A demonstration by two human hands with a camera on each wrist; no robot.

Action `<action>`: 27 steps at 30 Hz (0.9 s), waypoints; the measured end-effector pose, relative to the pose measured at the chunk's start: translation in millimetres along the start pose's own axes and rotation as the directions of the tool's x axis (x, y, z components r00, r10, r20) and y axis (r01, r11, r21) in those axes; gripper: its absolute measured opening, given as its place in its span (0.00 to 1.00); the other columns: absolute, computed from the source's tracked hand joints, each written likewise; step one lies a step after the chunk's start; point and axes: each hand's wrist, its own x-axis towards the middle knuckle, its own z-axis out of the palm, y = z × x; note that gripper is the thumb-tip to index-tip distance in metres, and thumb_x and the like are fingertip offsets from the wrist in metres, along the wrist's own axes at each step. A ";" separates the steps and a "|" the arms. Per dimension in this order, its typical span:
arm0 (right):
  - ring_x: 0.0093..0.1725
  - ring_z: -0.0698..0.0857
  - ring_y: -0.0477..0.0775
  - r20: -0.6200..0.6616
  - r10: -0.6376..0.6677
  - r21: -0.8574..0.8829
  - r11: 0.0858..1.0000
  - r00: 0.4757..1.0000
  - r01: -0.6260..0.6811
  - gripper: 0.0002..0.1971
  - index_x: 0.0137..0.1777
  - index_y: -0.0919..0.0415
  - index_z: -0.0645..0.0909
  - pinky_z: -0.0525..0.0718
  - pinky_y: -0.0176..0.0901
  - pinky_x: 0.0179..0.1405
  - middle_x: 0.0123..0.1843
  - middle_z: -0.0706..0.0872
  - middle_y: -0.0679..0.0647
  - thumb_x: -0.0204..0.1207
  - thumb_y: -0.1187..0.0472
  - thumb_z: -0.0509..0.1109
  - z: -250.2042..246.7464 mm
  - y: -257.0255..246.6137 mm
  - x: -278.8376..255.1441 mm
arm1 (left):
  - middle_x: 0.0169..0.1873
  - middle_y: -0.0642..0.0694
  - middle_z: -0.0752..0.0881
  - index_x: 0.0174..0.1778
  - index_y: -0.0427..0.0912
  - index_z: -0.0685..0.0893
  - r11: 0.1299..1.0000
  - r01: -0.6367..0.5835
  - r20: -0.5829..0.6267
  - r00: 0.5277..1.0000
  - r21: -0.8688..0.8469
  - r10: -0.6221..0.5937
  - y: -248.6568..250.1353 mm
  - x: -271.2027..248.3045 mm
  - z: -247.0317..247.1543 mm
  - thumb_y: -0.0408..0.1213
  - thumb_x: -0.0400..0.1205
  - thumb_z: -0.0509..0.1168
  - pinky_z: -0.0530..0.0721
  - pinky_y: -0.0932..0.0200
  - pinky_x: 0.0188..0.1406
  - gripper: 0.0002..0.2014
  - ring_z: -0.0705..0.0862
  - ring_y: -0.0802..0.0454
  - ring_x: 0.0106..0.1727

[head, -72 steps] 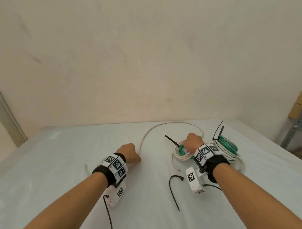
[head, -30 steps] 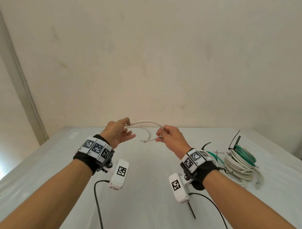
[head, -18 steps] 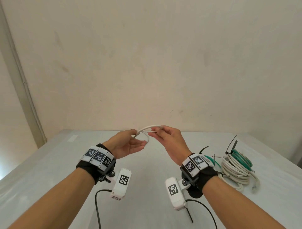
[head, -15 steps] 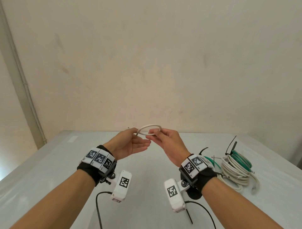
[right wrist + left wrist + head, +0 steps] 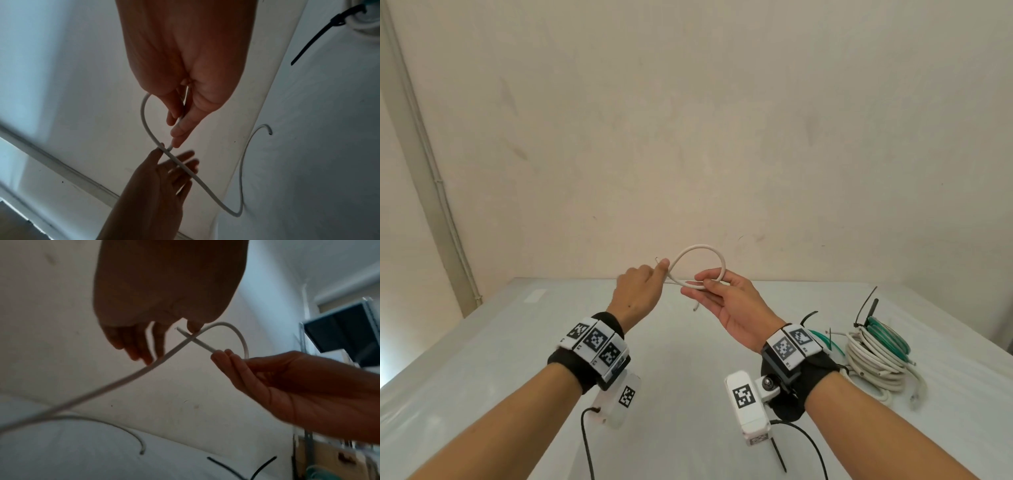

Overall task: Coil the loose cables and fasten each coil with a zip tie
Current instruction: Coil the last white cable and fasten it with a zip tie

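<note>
A thin white cable (image 5: 700, 247) is held up over the table, bent into one upright loop. My left hand (image 5: 662, 270) pinches it between thumb and forefinger where the strands cross, close to one short end. My right hand (image 5: 705, 284), palm up, pinches the loop's other side under its thumb. In the left wrist view the cable (image 5: 236, 331) runs on past my left fingers (image 5: 144, 353) and down to the table. Its free end (image 5: 269, 129) shows in the right wrist view, curving over the table.
On the white table (image 5: 688, 394) to the right lie a coiled white cable bundle (image 5: 876, 366) and a green coil (image 5: 890, 341), with black zip ties (image 5: 866, 308) sticking up. A loose black zip tie (image 5: 779, 460) lies under my right wrist. A wall stands behind the table.
Both hands lifted the cable off the table. In the last half second my left hand turned palm down and drew left, and the small flat ring became a taller upright loop.
</note>
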 end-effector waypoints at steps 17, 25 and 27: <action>0.34 0.88 0.51 -0.065 -0.143 -0.682 0.729 0.988 0.061 0.11 0.58 0.57 0.79 0.79 0.44 0.32 0.50 0.88 0.56 0.90 0.52 0.60 18.1 1.6 -3.1 | 0.28 0.53 0.69 0.41 0.41 0.74 0.815 -0.132 0.001 0.987 -0.564 0.160 41.4 -13.2 -2.1 0.50 0.94 0.54 0.73 0.60 0.27 0.20 0.67 0.56 0.27; 0.31 0.77 0.52 0.120 -0.336 -0.713 0.626 0.934 0.317 0.22 0.48 0.60 0.75 0.74 0.46 0.33 0.30 0.80 0.51 0.93 0.43 0.52 19.4 -2.3 0.2 | 0.25 0.54 0.69 0.43 0.40 0.79 0.819 -0.039 0.139 0.980 -0.573 0.143 38.3 -16.4 -13.0 0.52 0.93 0.57 0.73 0.61 0.27 0.20 0.67 0.55 0.25; 0.30 0.75 0.50 0.117 -0.399 -0.736 0.580 0.910 0.349 0.23 0.45 0.60 0.76 0.76 0.45 0.33 0.28 0.76 0.45 0.93 0.45 0.52 21.3 -2.2 2.2 | 0.25 0.54 0.69 0.44 0.40 0.79 0.817 -0.008 0.184 0.973 -0.576 0.139 38.9 -21.6 -12.2 0.53 0.93 0.57 0.73 0.61 0.28 0.20 0.67 0.55 0.26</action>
